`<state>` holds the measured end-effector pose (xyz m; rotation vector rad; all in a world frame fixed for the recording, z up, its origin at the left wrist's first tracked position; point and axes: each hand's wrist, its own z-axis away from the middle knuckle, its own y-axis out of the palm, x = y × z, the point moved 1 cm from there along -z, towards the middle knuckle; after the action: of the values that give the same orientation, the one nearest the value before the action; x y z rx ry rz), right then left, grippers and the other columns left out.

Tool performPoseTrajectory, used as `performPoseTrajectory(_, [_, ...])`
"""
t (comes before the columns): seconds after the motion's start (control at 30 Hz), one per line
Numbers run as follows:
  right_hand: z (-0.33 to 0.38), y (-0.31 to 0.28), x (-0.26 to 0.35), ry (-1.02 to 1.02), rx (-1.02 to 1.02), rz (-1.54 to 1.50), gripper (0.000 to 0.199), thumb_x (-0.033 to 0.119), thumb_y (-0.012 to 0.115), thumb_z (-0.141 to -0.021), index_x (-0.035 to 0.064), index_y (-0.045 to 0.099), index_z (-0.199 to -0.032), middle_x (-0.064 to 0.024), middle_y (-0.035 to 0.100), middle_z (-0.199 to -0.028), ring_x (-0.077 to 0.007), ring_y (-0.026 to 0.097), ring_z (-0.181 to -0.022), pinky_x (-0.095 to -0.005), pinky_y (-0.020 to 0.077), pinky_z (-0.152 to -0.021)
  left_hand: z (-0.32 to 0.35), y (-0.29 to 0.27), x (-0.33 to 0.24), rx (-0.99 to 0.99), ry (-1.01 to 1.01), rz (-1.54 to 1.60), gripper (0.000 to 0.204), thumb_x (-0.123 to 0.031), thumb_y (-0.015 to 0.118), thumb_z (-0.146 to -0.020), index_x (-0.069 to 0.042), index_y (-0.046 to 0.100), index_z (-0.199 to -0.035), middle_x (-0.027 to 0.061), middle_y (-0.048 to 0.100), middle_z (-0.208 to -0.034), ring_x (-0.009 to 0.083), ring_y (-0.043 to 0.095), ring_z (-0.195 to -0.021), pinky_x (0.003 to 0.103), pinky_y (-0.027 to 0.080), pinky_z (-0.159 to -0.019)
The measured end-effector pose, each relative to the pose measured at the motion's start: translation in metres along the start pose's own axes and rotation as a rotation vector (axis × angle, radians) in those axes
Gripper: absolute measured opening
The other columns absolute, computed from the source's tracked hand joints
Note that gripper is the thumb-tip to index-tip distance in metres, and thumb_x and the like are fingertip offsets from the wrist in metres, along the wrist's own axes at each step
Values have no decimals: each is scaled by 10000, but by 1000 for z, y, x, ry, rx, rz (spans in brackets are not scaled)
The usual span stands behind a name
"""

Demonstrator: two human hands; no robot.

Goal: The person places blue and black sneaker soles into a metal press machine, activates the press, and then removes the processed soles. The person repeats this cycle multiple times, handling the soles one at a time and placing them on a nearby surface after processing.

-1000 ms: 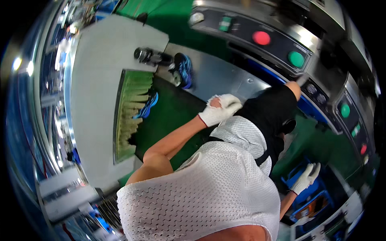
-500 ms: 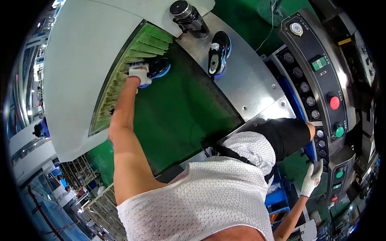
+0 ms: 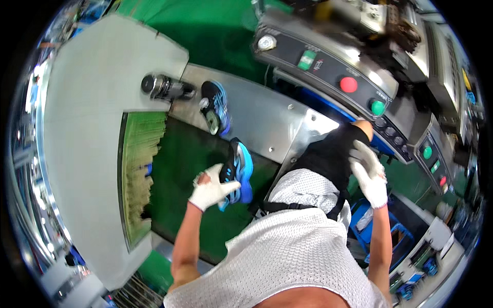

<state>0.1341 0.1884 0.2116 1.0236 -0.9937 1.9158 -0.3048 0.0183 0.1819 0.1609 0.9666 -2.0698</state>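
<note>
We record a pale grey housing [image 3: 79, 154] at the left, its fringed green curtain [image 3: 137, 174] facing a dark green belt [image 3: 187, 159]. A metal ledge [image 3: 257, 115] borders the belt; a dark control panel [image 3: 323, 69] stands beyond. We find a black-and-blue shoe [image 3: 244, 167] above the belt at the ledge's edge, gripped by the gloved left hand [image 3: 211, 189], thumb across it. The gloved right hand [image 3: 368, 173] has its fingers extended, slightly parted. We note a second shoe [image 3: 217, 105] on the ledge, near a dark flask [image 3: 167, 88].

Blue-soled black shoe [image 3: 243, 172], tilted, in left hand [image 3: 213, 188]
</note>
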Motion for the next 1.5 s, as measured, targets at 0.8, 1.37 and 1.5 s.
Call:
performPoseTrajectory(0.8, [55,-72,-78,251,-597,-1814,530,508,556,-1070,82,615,-1381,-139,684,-1264,-368,650,-1127,-480,519,-1046,-355,-126,-601,-684,637,-521,928,-592,743,-854,-88,455,-1577,250,589,-1505,414,579,-1391,511,468,-1142])
performPoseTrajectory(1.37, [25,-60,18,69,-669,-986,126,169,703,-989,69,671,-1061,-50,713,-1025,-169,689,-899,-365,578,-833,-97,-190,-388,-802,975,142,577,-154,818,-859,33,621,-1367,177,691,-1303,241,673,-1178,378,523,-1059])
performPoseTrajectory(1.5, [-37,-64,116,-104,-655,-830,60,89,737,-970,66,684,-985,-29,719,-968,-122,699,-845,-337,592,-783,-75,-132,-240,-764,871,108,582,-109,847,-774,6,607,-1292,198,668,-1299,307,691,-1152,400,558,-1012])
